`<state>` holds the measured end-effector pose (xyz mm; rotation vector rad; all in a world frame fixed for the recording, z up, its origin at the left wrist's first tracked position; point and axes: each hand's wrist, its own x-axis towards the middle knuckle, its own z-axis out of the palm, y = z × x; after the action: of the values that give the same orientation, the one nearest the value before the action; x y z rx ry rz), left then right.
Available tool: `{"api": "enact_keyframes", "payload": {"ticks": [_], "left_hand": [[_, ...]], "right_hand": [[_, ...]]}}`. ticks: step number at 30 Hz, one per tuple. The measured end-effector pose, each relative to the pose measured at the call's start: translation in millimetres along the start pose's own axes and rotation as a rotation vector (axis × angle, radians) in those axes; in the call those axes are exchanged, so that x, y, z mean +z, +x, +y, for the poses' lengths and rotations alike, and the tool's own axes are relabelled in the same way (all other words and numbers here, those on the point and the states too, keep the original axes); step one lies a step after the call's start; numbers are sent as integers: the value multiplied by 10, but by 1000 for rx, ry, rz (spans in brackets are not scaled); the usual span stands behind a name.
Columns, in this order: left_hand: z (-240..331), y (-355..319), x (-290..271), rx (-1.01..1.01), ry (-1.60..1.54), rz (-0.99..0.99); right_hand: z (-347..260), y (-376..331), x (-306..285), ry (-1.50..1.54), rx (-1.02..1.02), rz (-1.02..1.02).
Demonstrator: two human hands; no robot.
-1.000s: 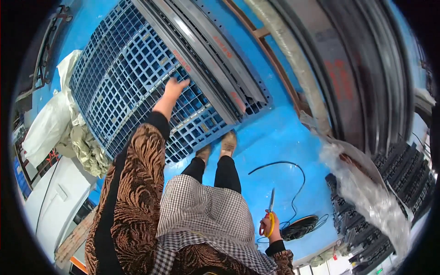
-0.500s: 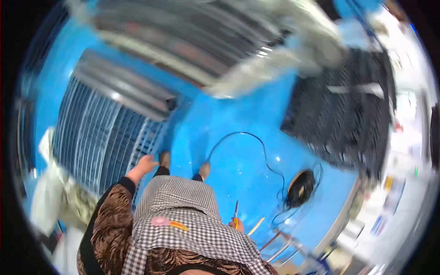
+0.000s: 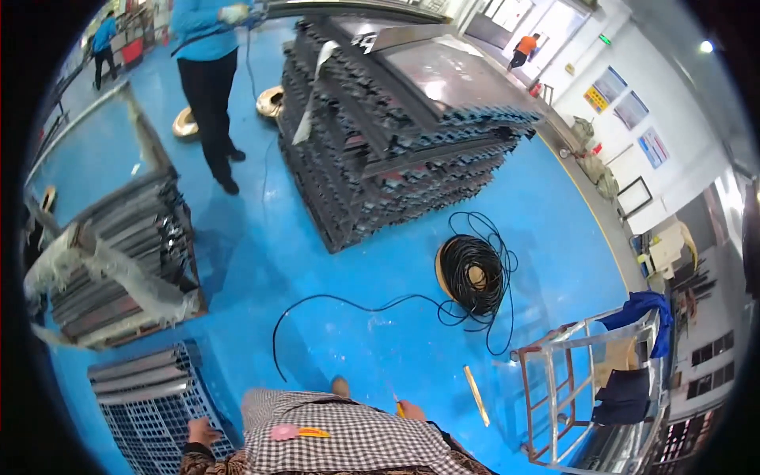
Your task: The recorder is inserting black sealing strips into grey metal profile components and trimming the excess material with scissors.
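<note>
My left hand [image 3: 204, 433] hangs by my left side, its fingers loosely apart and nothing in it. Behind it in the view is a blue grid pallet [image 3: 150, 416] with grey strips [image 3: 146, 374] lying across its far end. In my right hand [image 3: 412, 411], low beside the checked apron [image 3: 340, 435], is a yellow-handled tool [image 3: 400, 409] with a thin blade pointing away from me. Most of its handle is hidden by the fingers, and its exact kind is unclear. Ahead on the floor lies a coil of black cable [image 3: 473, 273], one loose end trailing left.
A tall stack of dark panels [image 3: 404, 150] stands ahead. Bundled dark profiles [image 3: 119, 257] with plastic wrap are at left, and a metal frame cart [image 3: 554, 396] at right. A wooden strip [image 3: 476, 395] lies nearby. A person in blue [image 3: 207, 87] stands farther off.
My view has swung up and to the right, bringing the panel stack, a far doorway and other people into sight. The right hand still holds the yellow-handled tool; the left stays empty.
</note>
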<state>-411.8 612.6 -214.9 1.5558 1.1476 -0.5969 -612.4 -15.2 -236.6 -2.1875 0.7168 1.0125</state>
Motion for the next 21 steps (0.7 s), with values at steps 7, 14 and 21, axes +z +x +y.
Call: {"api": "enact_keyframes", "payload": {"ticks": [7,14,21], "left_hand": [[940,-165,3091,589,716,-403],[1396,564,5378,588,1046,-519],[1065,1098,7513,1065,1708,-813]], "right_hand": [[1227,627,-669,309,184,253],[1054,927,-1106,1368,365,320],[743,1452,-1277,2041,557,504]]}}
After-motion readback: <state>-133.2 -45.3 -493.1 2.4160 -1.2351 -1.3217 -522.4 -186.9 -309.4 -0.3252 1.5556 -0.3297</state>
